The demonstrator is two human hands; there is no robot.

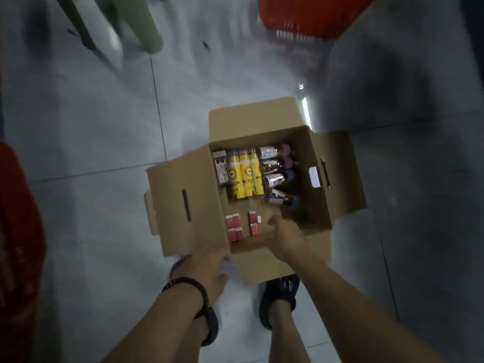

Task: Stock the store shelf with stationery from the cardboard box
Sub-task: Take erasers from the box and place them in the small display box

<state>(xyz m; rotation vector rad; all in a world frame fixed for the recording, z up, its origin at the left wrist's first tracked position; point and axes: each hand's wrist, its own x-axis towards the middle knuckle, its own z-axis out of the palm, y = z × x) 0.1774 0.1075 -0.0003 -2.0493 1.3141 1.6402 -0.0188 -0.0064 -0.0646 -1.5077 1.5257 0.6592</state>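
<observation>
Head view, picking step: left hand (207, 267) rests with loose fingers on the 7 o'clock corner of the cardboard box (183, 184) on the floor (78, 127), while right hand (286, 238), grip too blurred to tell, reaches inside at 5 o'clock and should next, I think, grasp some stationery (245, 174).

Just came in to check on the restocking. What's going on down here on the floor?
A person stands over an open cardboard box on the tiled floor. Their left hand is at the box's near left corner, while the right hand reaches inside; it is blurred, and nothing shows in its grip. Inside lie yellow tubes marked COLOR, small red packs and dark bottles with coloured caps. No shelf is in view.
</observation>
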